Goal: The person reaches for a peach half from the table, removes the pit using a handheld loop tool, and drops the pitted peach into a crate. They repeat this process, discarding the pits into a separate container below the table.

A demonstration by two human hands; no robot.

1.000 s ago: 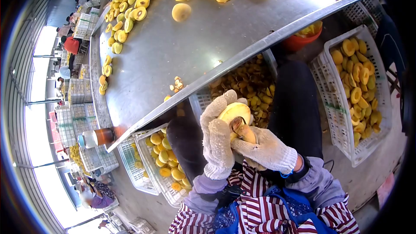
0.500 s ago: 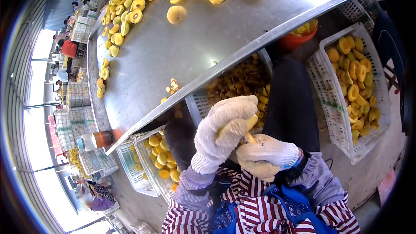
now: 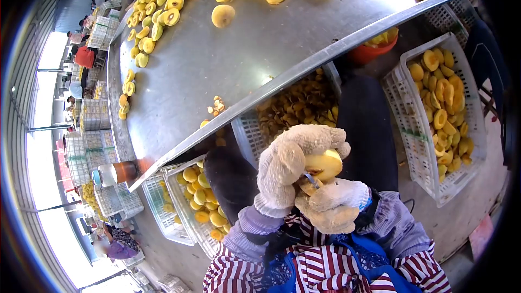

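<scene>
My left hand [image 3: 285, 160], in a thick off-white knit glove, is closed around a yellow peach half [image 3: 325, 164]. Just below it, my right hand [image 3: 334, 203], gloved the same way, grips a small pitting knife [image 3: 311, 180]. Its metal end shows between the two hands, right at the lower edge of the peach; the gloved fingers hide most of the handle. Both hands are over my lap, above a crate [image 3: 247, 135] of brownish fruit pieces set under the table edge.
Peach halves [image 3: 171, 17] lie along the far side of the metal table [image 3: 260, 49], with small scraps [image 3: 217, 106] near its edge. A white crate [image 3: 429, 179] of peach halves stands at right, another [image 3: 187, 211] at left. A red bucket [image 3: 374, 51] and a jar [image 3: 116, 174] are nearby.
My left hand has moved slightly right and turned, so more of the peach half shows. The knife's metal end has come into view against the fruit.
</scene>
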